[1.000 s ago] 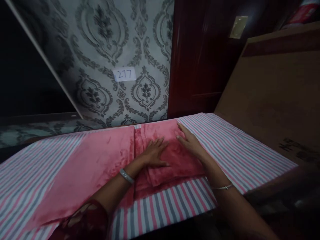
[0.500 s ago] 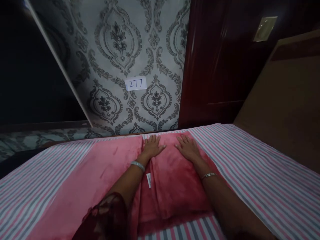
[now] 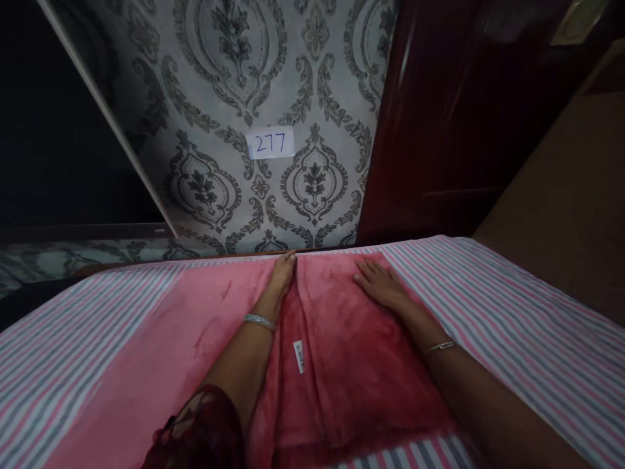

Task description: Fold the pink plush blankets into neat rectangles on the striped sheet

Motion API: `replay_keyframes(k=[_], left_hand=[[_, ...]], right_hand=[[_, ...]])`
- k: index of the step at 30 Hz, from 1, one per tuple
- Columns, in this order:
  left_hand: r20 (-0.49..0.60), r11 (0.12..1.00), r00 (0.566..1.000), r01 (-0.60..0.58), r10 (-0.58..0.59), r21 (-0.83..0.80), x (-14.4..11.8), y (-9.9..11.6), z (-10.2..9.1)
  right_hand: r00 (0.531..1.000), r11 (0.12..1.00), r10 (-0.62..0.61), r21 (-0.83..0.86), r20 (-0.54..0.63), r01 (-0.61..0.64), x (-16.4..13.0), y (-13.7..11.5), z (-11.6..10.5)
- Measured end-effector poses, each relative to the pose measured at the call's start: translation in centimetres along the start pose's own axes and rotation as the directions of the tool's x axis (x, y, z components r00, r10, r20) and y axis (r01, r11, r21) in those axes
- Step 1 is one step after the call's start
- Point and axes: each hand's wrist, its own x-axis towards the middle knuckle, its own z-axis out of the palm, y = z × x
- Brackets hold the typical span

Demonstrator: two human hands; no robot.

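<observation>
A pink plush blanket [image 3: 361, 352] lies partly folded, with its left and right panels meeting near a gap in the middle. In that gap shows a small white tag [image 3: 299, 357]. My left hand [image 3: 282, 272] is turned on its side at the far end of the left panel's inner edge. Its fingers are drawn together around that edge; their tips are partly hidden. Flat on the far right part of the blanket rests my right hand [image 3: 383, 283], fingers stretched out and holding nothing.
The blanket lies on a striped bed sheet [image 3: 508, 326]. Behind the bed stands a patterned wall [image 3: 209, 117] with a paper marked 277 [image 3: 271, 142]. A dark screen [image 3: 63, 130] is at left, a dark red door or panel [image 3: 439, 130] at right, and a brown board [image 3: 571, 189] beyond.
My left hand has shifted left and turned from flat and spread to sideways with its fingers closed. My right hand has slid slightly right, still flat. The camera view has tilted down a little.
</observation>
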Motion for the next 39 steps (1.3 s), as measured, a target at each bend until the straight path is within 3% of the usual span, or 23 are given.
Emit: replay_keyframes(k=[5, 10, 14, 18, 22, 25, 35, 37, 39], left_hand=[[0.074, 0.981, 0.996, 0.065, -0.052, -0.182, -0.2, 0.2, 0.1], [0.169, 0.935, 0.985, 0.085, -0.027, -0.345, -0.7, 0.8, 0.4], [0.116, 0.983, 0.993, 0.034, -0.013, -0.182, -0.9, 0.9, 0.8], [-0.010, 0.999, 0.999, 0.036, -0.036, -0.040, -0.6, 0.6, 1.0], [-0.177, 0.986, 0.984, 0.048, -0.019, 0.161, -0.1, 0.6, 1.1], [-0.232, 0.947, 0.973, 0.075, -0.001, 0.314, 0.0, 1.1, 1.3], [-0.153, 0.809, 0.986, 0.032, 0.071, 0.586, -1.4, 3.3, 2.0], [-0.067, 0.749, 0.981, -0.094, 0.182, 0.656, -2.1, 4.2, 2.2], [0.134, 0.597, 0.944, -0.296, 0.300, 0.746, -2.8, 4.8, 2.7]], right_hand=[[0.994, 0.999, 0.046, 0.025, -0.099, -0.044, 2.7, -0.5, -2.3], [0.990, 0.988, 0.123, -0.087, -0.073, -0.129, 2.8, -1.9, -0.6], [0.990, 0.988, 0.110, -0.099, -0.093, -0.119, 2.5, -1.6, 1.0], [0.990, 0.990, 0.102, -0.091, -0.096, -0.111, 2.7, -1.2, 1.1], [0.991, 0.989, 0.113, -0.092, -0.070, -0.119, 2.9, -1.2, 0.9], [0.991, 0.986, 0.130, -0.100, -0.036, -0.133, 2.9, -1.3, 0.8], [0.991, 0.987, 0.133, -0.090, -0.029, -0.135, 3.0, -1.3, 0.7], [0.991, 0.986, 0.134, -0.095, -0.027, -0.136, 3.0, -1.3, 0.7], [0.990, 0.986, 0.136, -0.092, -0.024, -0.138, 3.0, -1.3, 0.6]])
